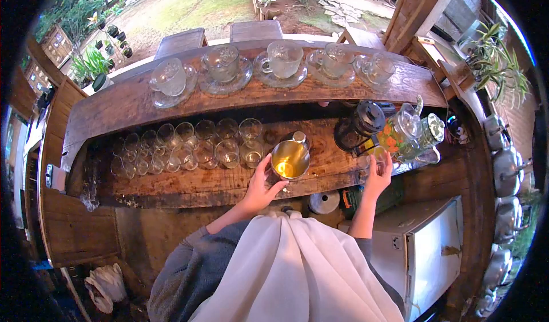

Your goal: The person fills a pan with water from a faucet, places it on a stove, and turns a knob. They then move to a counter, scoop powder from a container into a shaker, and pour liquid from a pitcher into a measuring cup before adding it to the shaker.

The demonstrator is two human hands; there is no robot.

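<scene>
My left hand is wrapped round a metal cup with a shiny golden inside, held over the lower wooden counter. Just behind it stands a small bottle-like thing with a pale round top. My right hand is closed round a small clear glass, its fingers raised along the sides. Beyond that hand are a black French press and a clear glass jug with an orange flower pattern.
Rows of clear glasses line the lower counter on the left. Several glass cups on saucers stand along the raised bar top. A white box-like appliance is below right, and metal kettles hang at the far right.
</scene>
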